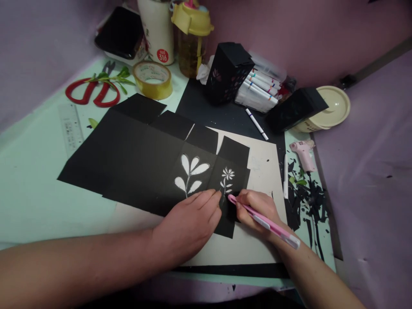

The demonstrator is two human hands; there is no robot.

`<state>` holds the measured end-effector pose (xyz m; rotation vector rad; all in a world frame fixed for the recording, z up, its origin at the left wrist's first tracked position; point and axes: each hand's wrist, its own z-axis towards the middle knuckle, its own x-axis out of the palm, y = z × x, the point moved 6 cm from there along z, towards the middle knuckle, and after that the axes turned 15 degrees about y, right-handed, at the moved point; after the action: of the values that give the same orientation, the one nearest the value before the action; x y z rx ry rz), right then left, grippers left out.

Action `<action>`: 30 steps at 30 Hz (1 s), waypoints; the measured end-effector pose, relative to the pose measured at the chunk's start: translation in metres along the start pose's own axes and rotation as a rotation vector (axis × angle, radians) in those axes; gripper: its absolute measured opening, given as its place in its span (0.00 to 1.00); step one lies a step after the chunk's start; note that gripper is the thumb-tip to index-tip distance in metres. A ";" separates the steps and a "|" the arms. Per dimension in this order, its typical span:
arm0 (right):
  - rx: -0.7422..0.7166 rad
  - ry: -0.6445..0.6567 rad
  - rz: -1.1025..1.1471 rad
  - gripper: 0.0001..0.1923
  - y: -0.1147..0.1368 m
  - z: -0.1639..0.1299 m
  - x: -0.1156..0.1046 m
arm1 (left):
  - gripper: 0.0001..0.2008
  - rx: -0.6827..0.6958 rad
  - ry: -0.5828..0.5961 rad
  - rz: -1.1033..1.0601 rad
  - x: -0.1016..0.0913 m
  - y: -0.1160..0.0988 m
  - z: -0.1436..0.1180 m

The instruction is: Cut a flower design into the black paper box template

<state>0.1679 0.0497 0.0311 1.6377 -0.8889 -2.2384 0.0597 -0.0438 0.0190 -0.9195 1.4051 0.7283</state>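
Observation:
A flat black card box blank with tabs along its far edge lies slantwise on a pale board. White shows through a cut-out leafy sprig and a smaller flower with a stem. My left hand rests flat on the card just below the sprig, fingertips beside the flower's stem. In my right hand is a slim pink craft knife, gripped like a pen. Its front end meets the card by the lower stem; the blade is too small to make out.
Red-handled scissors, yellow tape and a ruler lie at left. Behind stand a drink bottle, a black card box and markers. Rightward are another black box, a pink glue gun and black scraps.

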 end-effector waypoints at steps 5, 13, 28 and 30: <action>0.024 -0.025 0.075 0.09 -0.002 -0.002 0.000 | 0.17 0.009 0.064 -0.020 0.003 0.000 0.001; 0.095 -0.098 0.135 0.07 -0.007 -0.003 -0.005 | 0.12 0.019 0.057 -0.056 0.006 0.000 0.002; 0.094 -0.049 0.202 0.07 -0.012 -0.004 0.000 | 0.13 0.006 0.025 -0.016 0.001 0.000 0.000; 0.130 -0.038 0.203 0.08 -0.012 -0.003 -0.001 | 0.14 0.014 0.046 -0.028 0.003 -0.001 0.000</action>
<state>0.1731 0.0587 0.0241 1.4861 -1.1767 -2.1188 0.0603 -0.0443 0.0165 -0.9486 1.4333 0.6789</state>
